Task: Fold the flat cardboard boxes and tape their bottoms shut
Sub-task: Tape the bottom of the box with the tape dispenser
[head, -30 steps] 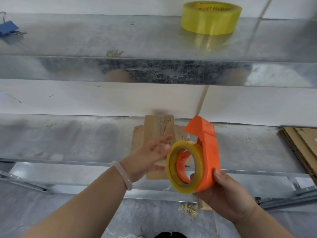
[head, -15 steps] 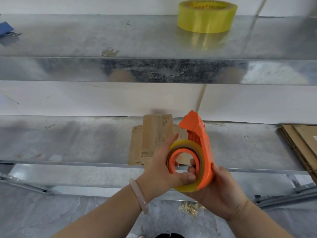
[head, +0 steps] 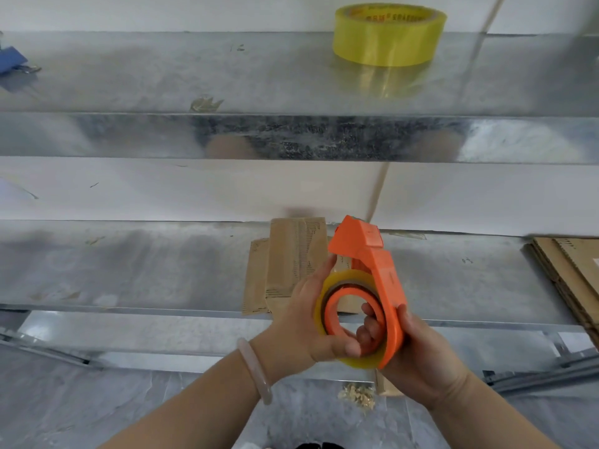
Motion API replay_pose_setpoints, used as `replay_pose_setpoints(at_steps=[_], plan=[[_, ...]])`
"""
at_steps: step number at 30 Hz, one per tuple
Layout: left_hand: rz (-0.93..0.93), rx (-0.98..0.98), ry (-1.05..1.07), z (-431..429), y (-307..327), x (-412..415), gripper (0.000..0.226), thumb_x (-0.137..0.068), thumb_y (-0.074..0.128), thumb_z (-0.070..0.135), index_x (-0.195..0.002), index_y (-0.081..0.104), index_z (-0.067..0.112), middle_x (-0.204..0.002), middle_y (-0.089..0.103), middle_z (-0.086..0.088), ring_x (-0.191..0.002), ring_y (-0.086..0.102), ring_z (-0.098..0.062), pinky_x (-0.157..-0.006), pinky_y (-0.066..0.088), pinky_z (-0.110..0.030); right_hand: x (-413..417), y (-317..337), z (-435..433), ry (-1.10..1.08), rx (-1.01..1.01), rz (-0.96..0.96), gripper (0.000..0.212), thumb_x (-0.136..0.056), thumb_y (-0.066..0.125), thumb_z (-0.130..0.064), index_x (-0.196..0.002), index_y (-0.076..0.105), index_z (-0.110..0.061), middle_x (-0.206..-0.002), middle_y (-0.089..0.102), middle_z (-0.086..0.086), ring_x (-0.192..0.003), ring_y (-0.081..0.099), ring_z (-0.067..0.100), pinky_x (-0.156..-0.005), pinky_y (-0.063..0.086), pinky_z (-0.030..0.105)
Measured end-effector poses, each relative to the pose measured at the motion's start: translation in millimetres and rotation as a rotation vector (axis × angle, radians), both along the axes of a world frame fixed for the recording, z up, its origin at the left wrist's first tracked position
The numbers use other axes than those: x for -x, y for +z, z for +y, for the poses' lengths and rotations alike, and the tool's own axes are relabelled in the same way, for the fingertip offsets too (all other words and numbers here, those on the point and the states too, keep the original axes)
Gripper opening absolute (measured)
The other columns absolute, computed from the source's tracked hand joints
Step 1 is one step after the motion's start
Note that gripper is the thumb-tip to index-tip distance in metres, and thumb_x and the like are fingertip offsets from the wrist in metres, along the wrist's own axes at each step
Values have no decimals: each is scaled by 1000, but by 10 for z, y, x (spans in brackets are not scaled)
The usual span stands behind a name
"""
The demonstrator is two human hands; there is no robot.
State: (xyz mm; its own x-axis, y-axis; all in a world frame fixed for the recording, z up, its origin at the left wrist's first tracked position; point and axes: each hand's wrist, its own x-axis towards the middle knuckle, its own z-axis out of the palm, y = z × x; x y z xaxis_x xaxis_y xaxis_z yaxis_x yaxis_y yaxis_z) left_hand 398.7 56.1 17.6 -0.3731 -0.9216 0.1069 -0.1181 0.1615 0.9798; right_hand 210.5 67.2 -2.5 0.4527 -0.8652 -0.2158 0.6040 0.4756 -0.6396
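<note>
The right hand (head: 421,361) is gripping the orange tape dispenser (head: 385,277) in front of the lower shelf (head: 129,270), fingers curling through its round core. The left hand (head: 304,322) is clasping the yellowish clear tape roll (head: 343,275) on it. Flat cardboard (head: 291,254) is lying on the shelf behind.

Red lettering runs round the inner core of the yellow tape roll (head: 389,37) on the upper shelf (head: 162,69), and dark print marks the flat cardboard (head: 291,254) on the lower shelf (head: 129,264), but neither is sharp enough to read.
</note>
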Motion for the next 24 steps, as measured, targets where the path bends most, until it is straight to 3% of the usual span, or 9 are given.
replay_pose_setpoints(at_steps=[2,3,5,8,13,17,21,24], plan=[[113,-73,37,-35,118,-73,76,-72,64,72,-137,49,35,-113,64,-10,-106,61,-27,-95,51,-37,50,16,6,40,31,43,70,-35,99,-47,-83,77,-2,-62,61,10,-61,61,21,-76,51,37],[155,-175,115,-55,199,-111,76,-71,60,78,-131,57,30,-112,66,-7,-105,61,-26,-96,52,-35,68,34,12,64,51,70,69,-34,99,-47,-82,77,-2,-62,61,12,-60,60,22,-73,50,36],[220,-433,219,-137,305,-188,76,-71,53,83,-116,68,24,-112,71,-5,-106,65,-23,-98,51,-42,108,96,34,114,95,135,66,-35,98,-46,-81,77,-3,-64,64,13,-59,62,21,-63,51,29],[241,-633,172,-240,497,-258,59,-73,57,61,-107,72,16,-104,71,-13,-96,67,-25,-91,55,-46,153,197,40,249,214,201,50,-51,93,-45,-85,79,-12,-75,72,3,-70,68,12,-66,53,21],[183,-680,198,-258,537,-244,38,-95,58,22,-121,61,-7,-84,68,-10,-74,67,-19,-81,59,-41,249,264,-20,303,257,366,62,-53,91,-50,-100,77,-11,-88,74,9,-80,69,17,-73,54,25],[190,-689,229,-267,507,-250,35,-95,59,27,-112,65,-3,-78,68,-7,-71,67,-19,-81,60,-41,324,310,-56,298,284,529,72,-57,87,-58,-105,72,-7,-92,70,16,-83,64,25,-76,51,30],[219,-710,197,-267,507,-245,26,-84,65,32,-90,64,6,-69,61,-7,-63,61,-18,-62,58,-32,295,449,-49,354,320,635,55,-59,81,-64,-93,75,-21,-79,70,0,-74,65,13,-71,50,23],[282,-747,238,-268,440,-268,20,-93,60,21,-102,63,3,-72,62,-9,-65,61,-19,-59,57,-30,264,519,-46,315,343,740,65,-59,79,-64,-101,70,-15,-82,72,0,-75,68,13,-70,51,21]])
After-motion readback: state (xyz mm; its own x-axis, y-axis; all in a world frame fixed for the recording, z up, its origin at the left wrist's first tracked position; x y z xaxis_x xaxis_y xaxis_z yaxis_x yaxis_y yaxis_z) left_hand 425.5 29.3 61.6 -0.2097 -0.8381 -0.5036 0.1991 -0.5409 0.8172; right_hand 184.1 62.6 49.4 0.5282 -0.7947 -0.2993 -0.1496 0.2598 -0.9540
